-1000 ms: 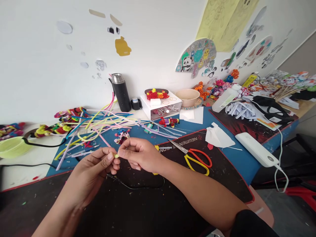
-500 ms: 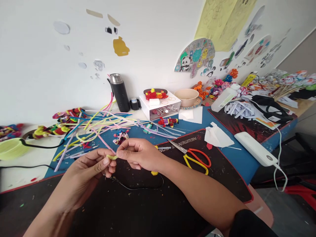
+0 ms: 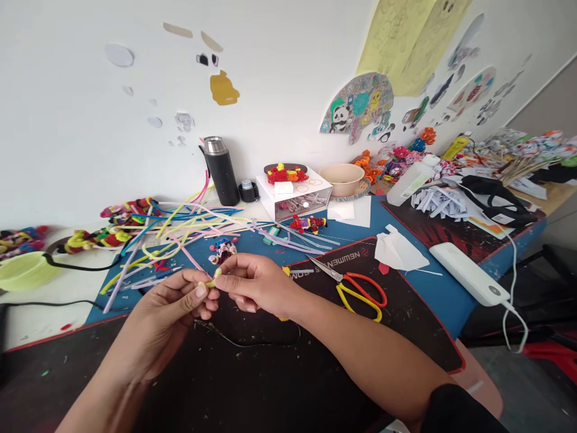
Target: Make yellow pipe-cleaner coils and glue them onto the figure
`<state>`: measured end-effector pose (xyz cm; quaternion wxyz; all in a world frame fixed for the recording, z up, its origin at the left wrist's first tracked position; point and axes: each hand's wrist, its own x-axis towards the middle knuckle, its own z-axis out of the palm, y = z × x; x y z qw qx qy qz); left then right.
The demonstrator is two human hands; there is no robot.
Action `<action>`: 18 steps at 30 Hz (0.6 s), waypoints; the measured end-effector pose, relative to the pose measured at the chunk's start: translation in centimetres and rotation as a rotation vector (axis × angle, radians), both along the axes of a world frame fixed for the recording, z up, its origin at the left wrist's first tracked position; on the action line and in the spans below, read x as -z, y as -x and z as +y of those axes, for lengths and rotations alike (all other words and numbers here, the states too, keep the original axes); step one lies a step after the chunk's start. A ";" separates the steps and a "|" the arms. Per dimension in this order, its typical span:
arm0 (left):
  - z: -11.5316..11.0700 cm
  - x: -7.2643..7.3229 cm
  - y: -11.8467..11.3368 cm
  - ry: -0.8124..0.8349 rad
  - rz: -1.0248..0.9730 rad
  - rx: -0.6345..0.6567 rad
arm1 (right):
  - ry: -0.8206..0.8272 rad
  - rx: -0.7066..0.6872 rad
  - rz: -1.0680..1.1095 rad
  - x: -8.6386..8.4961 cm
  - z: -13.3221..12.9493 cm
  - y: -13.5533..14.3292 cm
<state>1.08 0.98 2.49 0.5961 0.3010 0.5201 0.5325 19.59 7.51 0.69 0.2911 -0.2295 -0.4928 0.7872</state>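
Note:
Between my two hands is a short piece of yellow pipe cleaner [image 3: 211,283], bent, with one end standing up. My left hand [image 3: 174,310] pinches its left part between thumb and forefinger. The fingertips of my right hand [image 3: 255,282] close on the other end, close beside the left thumb. A small dark-and-pink pipe-cleaner figure [image 3: 222,250] lies just behind the hands. Partly hidden under my right wrist is a yellow-handled tool [image 3: 285,272]. Scissors [image 3: 347,282] with one red and one yellow handle lie open to the right on the black mat.
Loose pipe cleaners [image 3: 180,225] spread across the back left. A black thermos [image 3: 220,171], a white box [image 3: 293,195] and a beige bowl [image 3: 342,179] stand along the wall. To the right are crumpled tissue [image 3: 399,249] and a white corded device [image 3: 469,273]. A black cable [image 3: 252,345] crosses the mat.
The yellow piece now shows an upturned end at my right fingertips. Both hands have shifted slightly to the right, and the whole view has moved a little.

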 end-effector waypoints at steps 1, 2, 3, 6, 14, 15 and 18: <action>0.0 0.0 -0.1 -0.003 -0.003 -0.007 | -0.003 0.004 -0.004 0.0 0.0 0.0; 0.0 0.1 -0.1 -0.006 -0.003 -0.008 | -0.007 0.006 -0.010 0.0 0.0 0.0; -0.1 0.1 -0.1 -0.010 0.001 -0.012 | -0.012 0.007 -0.013 0.0 0.0 0.0; -0.1 0.2 0.0 -0.015 0.019 -0.017 | -0.022 0.007 -0.006 0.2 0.1 0.0; -0.1 0.7 0.5 -0.039 0.045 0.054 | -0.016 -0.003 0.009 0.2 -0.2 0.0; -0.1 0.7 0.5 -0.045 0.050 0.078 | -0.011 -0.006 -0.004 0.1 -0.2 0.0; -0.1 0.4 0.5 -0.052 0.077 0.129 | -0.002 -0.019 -0.028 -0.1 -0.2 -0.1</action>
